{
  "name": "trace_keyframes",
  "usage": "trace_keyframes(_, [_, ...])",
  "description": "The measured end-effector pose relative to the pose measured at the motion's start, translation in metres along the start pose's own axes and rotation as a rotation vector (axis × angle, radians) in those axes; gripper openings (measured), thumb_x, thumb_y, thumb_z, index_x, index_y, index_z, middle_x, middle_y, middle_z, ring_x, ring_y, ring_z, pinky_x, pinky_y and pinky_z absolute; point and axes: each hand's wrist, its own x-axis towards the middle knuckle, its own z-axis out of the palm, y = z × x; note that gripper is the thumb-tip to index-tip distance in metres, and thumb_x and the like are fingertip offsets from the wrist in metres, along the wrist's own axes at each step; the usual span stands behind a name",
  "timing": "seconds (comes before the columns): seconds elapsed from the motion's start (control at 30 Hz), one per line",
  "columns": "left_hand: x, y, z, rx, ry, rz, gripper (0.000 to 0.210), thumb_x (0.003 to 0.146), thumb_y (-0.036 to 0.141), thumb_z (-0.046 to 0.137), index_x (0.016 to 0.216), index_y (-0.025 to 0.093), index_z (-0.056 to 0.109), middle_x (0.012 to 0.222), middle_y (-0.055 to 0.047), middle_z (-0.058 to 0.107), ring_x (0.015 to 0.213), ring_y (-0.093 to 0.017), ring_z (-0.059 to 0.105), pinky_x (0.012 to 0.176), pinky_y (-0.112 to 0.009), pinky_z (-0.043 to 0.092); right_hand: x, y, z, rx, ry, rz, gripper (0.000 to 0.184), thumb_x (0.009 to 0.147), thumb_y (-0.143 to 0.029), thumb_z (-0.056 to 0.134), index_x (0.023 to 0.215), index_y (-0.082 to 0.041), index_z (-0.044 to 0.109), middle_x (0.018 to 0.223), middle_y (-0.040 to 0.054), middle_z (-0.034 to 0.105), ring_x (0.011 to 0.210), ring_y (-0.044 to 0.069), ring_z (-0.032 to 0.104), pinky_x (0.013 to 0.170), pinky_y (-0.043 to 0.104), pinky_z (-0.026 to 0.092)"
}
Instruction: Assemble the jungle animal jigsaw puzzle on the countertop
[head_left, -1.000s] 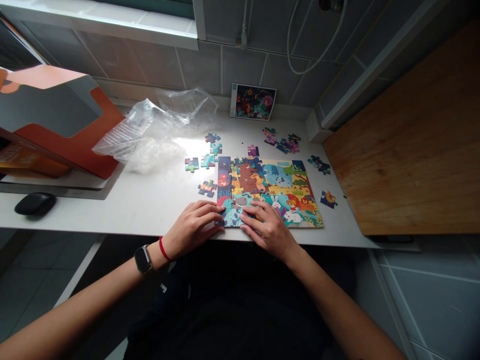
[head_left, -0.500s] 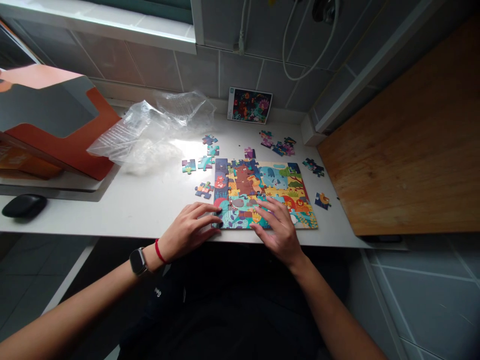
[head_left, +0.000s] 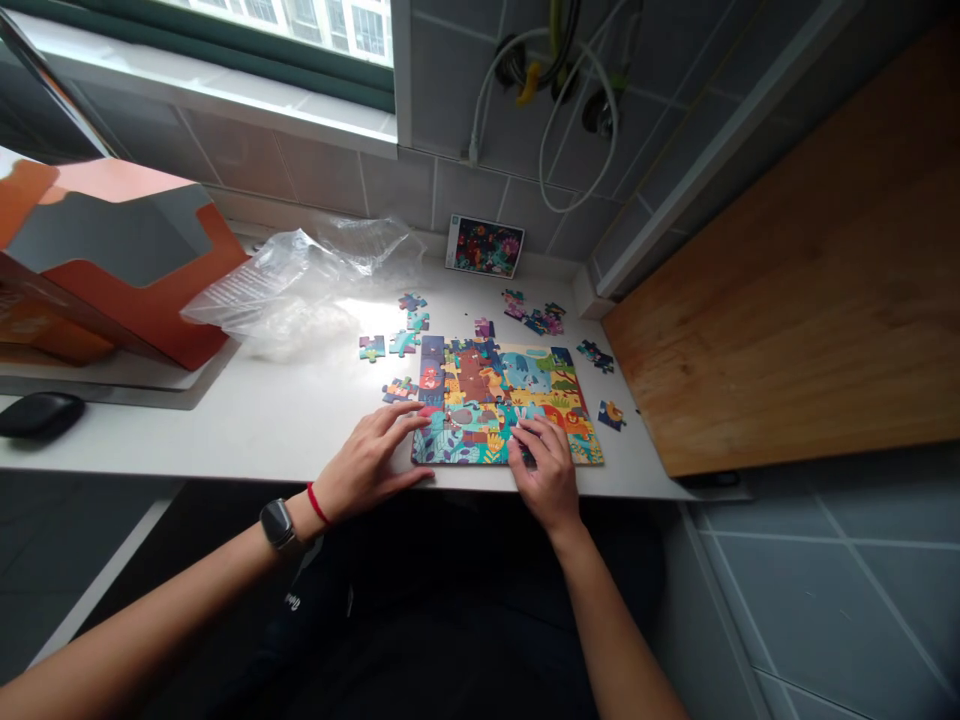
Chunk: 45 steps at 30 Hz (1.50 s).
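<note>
A colourful animal jigsaw puzzle (head_left: 469,415) lies largely assembled near the front edge of the white table. My left hand (head_left: 371,452) rests at its left side, thumb and fingers apart, fingertips at the lower left border. Over the lower right half, my right hand (head_left: 546,462) has its fingers curled together, closed on what looks like a puzzle piece (head_left: 520,416); the fingers hide most of it. Loose pieces lie around the puzzle: a lion-like piece (head_left: 611,415) on the right, a purple piece (head_left: 484,327) above, and a multicoloured cluster (head_left: 400,389) on the left.
A picture card (head_left: 485,247) leans on the tiled wall. Crumpled clear plastic (head_left: 292,280) lies at the back left beside an orange box (head_left: 150,290). A black mouse (head_left: 41,415) sits far left. A wooden panel (head_left: 795,300) bounds the right side, below hanging cables (head_left: 577,200).
My right hand's fingers, spread over the puzzle before, are now drawn together. The left thumb has moved lower, away from the fingers. The view has tilted up, showing more of the window.
</note>
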Motion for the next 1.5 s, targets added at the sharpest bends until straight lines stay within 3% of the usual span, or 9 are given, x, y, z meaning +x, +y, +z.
trace_keyframes(0.37, [-0.001, -0.012, 0.016, 0.161, 0.003, -0.099, 0.090, 0.091, 0.072, 0.062, 0.160, 0.021, 0.035, 0.163, -0.017, 0.047, 0.155, -0.040, 0.035, 0.124, -0.061, 0.032, -0.001, 0.004, 0.003, -0.006, 0.006, 0.026, 0.019, 0.098, -0.026, 0.061, 0.105, -0.023, 0.078, 0.111, 0.0106, 0.075, 0.108, 0.027, 0.069, 0.099, 0.047, 0.059])
trace_keyframes(0.53, [0.001, -0.016, 0.021, 0.172, -0.034, -0.138, 0.095, 0.091, 0.074, 0.061, 0.163, 0.020, 0.030, 0.163, -0.017, 0.046, 0.156, -0.040, 0.033, 0.126, -0.060, 0.028, -0.003, 0.006, 0.006, -0.001, -0.004, 0.061, 0.020, 0.097, -0.026, 0.060, 0.101, -0.023, 0.079, 0.112, 0.0106, 0.075, 0.106, 0.027, 0.070, 0.097, 0.045, 0.059])
trace_keyframes(0.77, [0.004, -0.012, 0.019, 0.192, -0.056, -0.170, 0.084, 0.087, 0.071, 0.066, 0.155, 0.025, 0.045, 0.160, -0.014, 0.052, 0.155, -0.041, 0.036, 0.125, -0.059, 0.031, -0.004, 0.009, 0.008, 0.004, -0.011, 0.077, 0.022, 0.098, -0.027, 0.058, 0.098, -0.024, 0.079, 0.112, 0.0109, 0.075, 0.108, 0.028, 0.070, 0.100, 0.044, 0.058])
trace_keyframes(0.97, [0.008, -0.017, 0.026, 0.156, 0.010, -0.225, 0.106, 0.084, 0.078, 0.065, 0.164, 0.019, 0.028, 0.167, -0.020, 0.039, 0.159, -0.044, 0.023, 0.125, -0.065, 0.025, -0.003, 0.009, 0.010, -0.031, 0.004, 0.069, 0.022, 0.097, -0.025, 0.057, 0.098, -0.022, 0.079, 0.112, 0.0116, 0.075, 0.108, 0.027, 0.069, 0.101, 0.043, 0.057])
trace_keyframes(1.1, [0.033, -0.031, 0.021, 0.111, 0.048, -0.337, 0.090, 0.098, 0.073, 0.047, 0.165, 0.016, 0.025, 0.167, -0.022, 0.039, 0.158, -0.044, 0.027, 0.122, -0.062, 0.031, -0.003, 0.009, 0.012, -0.052, 0.066, 0.085, 0.023, 0.095, -0.023, 0.056, 0.097, -0.021, 0.079, 0.114, 0.0134, 0.074, 0.112, 0.029, 0.067, 0.104, 0.045, 0.055])
trace_keyframes(1.2, [0.061, -0.043, 0.011, 0.153, 0.061, -0.317, 0.092, 0.096, 0.069, 0.055, 0.164, 0.015, 0.027, 0.161, -0.024, 0.046, 0.158, -0.046, 0.025, 0.121, -0.064, 0.029, -0.003, 0.007, 0.012, -0.062, 0.091, 0.100, 0.024, 0.094, -0.020, 0.055, 0.094, -0.021, 0.078, 0.108, 0.0135, 0.074, 0.111, 0.029, 0.066, 0.104, 0.046, 0.055])
trace_keyframes(1.3, [0.081, -0.050, 0.006, 0.181, 0.056, -0.279, 0.081, 0.100, 0.059, 0.055, 0.163, 0.015, 0.030, 0.147, -0.023, 0.061, 0.151, -0.042, 0.041, 0.117, -0.060, 0.038, -0.002, 0.006, 0.012, -0.060, 0.097, 0.102, 0.022, 0.093, -0.021, 0.056, 0.093, -0.021, 0.078, 0.106, 0.0135, 0.074, 0.111, 0.029, 0.065, 0.103, 0.045, 0.055])
trace_keyframes(1.4, [0.089, -0.051, 0.009, 0.205, 0.059, -0.236, 0.068, 0.104, 0.048, 0.049, 0.161, 0.016, 0.034, 0.142, -0.020, 0.065, 0.142, -0.036, 0.053, 0.113, -0.053, 0.044, -0.001, 0.006, 0.012, -0.060, 0.096, 0.110, 0.021, 0.093, -0.021, 0.057, 0.093, -0.021, 0.078, 0.106, 0.0133, 0.074, 0.111, 0.029, 0.064, 0.102, 0.045, 0.055])
trace_keyframes(1.5, [0.087, -0.051, 0.016, 0.233, 0.080, -0.205, 0.061, 0.105, 0.044, 0.044, 0.158, 0.014, 0.039, 0.143, -0.020, 0.064, 0.147, -0.036, 0.048, 0.117, -0.053, 0.040, 0.000, 0.005, 0.012, -0.063, 0.073, 0.127, 0.021, 0.093, -0.020, 0.058, 0.093, -0.022, 0.078, 0.107, 0.0125, 0.073, 0.111, 0.028, 0.064, 0.103, 0.045, 0.055])
